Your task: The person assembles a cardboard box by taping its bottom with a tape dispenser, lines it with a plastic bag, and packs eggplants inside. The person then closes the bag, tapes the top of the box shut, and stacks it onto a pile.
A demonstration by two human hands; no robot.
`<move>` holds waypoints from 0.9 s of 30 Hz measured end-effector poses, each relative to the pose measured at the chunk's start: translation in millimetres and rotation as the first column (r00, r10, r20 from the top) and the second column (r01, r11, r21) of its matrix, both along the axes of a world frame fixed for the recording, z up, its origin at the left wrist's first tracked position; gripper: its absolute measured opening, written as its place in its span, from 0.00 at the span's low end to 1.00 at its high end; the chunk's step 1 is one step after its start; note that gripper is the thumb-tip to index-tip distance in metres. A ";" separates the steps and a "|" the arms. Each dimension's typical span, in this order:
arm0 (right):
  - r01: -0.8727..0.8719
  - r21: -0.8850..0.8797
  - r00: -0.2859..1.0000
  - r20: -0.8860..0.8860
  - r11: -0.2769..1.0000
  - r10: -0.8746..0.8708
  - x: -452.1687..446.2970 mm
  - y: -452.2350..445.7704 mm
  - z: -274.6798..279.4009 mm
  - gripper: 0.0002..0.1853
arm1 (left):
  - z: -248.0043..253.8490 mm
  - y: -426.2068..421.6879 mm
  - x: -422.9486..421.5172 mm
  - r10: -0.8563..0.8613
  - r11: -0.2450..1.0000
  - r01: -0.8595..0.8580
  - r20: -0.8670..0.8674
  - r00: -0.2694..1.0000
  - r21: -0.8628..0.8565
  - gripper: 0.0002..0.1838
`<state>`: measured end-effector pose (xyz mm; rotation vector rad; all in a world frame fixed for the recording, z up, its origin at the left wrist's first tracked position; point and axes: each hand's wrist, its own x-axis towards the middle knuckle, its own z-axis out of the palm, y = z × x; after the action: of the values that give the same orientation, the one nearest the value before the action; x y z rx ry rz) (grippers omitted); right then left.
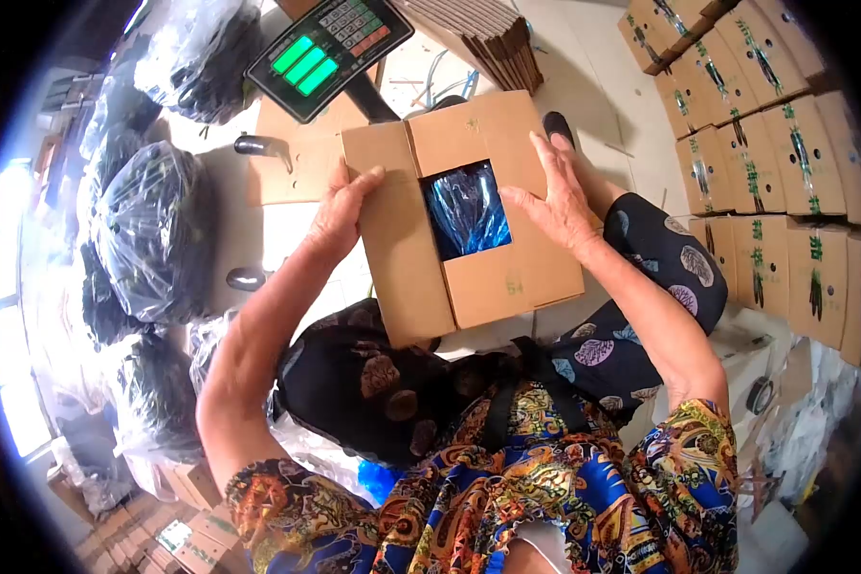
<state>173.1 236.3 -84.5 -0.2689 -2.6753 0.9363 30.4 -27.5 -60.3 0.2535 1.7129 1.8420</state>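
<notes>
A brown cardboard box (493, 282) sits between my knees, its top flaps folded inward around a square gap. Through the gap shows a dark, shiny bundle (467, 210) with blue glints, seemingly in clear plastic; I cannot make out its kind. My left hand (340, 212) grips the box's left flap at its outer edge, with the thumb on top. On the right flap rests my right hand (562, 201), fingers spread, the thumb reaching the gap's edge. Beyond the box stands a scale display (327, 53) with lit green digits.
Large clear bags of dark goods (153, 230) line the left side. Stacked printed cartons (770, 163) rise at the right. Flattened cardboard (478, 38) stands behind the box. Clear plastic sheeting (799, 450) lies at lower right.
</notes>
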 end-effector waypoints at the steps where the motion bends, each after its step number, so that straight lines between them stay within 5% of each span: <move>1: -0.008 -0.003 1.000 -0.012 1.000 0.008 3.3 0.7 -2.7 0.48 | 29.8 9.8 1.3 -0.118 0.989 0.113 -0.040 0.992 -0.092 0.31; 5: -0.006 -0.118 1.000 0.029 0.993 0.009 1.0 0.5 -5.4 0.46 | 12.0 56.7 7.9 -0.200 0.980 0.193 -0.297 0.934 -0.052 0.53; 7: 0.064 -0.201 0.995 0.092 0.977 -0.046 1.6 -14.6 6.5 0.46 | -4.5 73.5 3.3 -0.144 0.979 0.072 -0.394 0.908 -0.192 0.55; 9: 0.103 -0.239 0.991 0.111 0.966 -0.079 -4.0 -22.0 2.1 0.46 | -9.7 84.7 0.5 -0.184 0.902 -0.116 -0.613 0.769 -0.417 0.51; 11: 0.066 -0.169 0.997 0.055 0.983 -0.057 -2.1 -22.7 -4.5 0.46 | -10.4 91.9 7.8 -0.417 0.731 -0.254 -0.709 0.569 -0.633 0.44; 13: 0.036 -0.174 0.998 0.062 0.984 -0.025 -0.6 -16.5 -3.1 0.46 | -19.0 95.8 2.9 -0.556 0.666 -0.328 -0.739 0.380 -0.670 0.42; 18: -0.005 -0.088 1.000 0.012 0.996 0.006 -3.1 -15.6 -9.0 0.45 | -22.6 96.9 -2.1 -0.530 0.704 -0.371 -0.796 0.293 -0.605 0.37; 23: -0.133 0.015 0.963 0.239 0.991 0.126 -14.4 9.9 -5.2 0.49 | -28.7 97.3 -11.8 -0.484 0.765 -0.384 -0.855 0.186 -0.517 0.34; 24: -0.151 -0.156 0.908 0.368 0.976 0.199 -29.0 25.3 -0.4 0.57 | -26.0 97.2 -13.0 -0.487 0.769 -0.359 -0.848 0.209 -0.530 0.34; 25: -0.225 -0.142 0.918 0.301 0.964 0.258 -42.3 32.8 6.3 0.60 | -24.6 98.6 -14.2 -0.496 0.769 -0.332 -0.838 0.229 -0.546 0.34; 27: -0.239 -0.054 0.838 0.493 0.970 0.234 -70.5 38.2 26.4 0.68 | -25.9 98.5 -14.1 -0.482 0.774 -0.362 -0.854 0.195 -0.519 0.34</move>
<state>102.7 274.5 -58.1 -0.1984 -3.2490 1.0393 16.3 71.0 -86.2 1.4939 2.9968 0.6742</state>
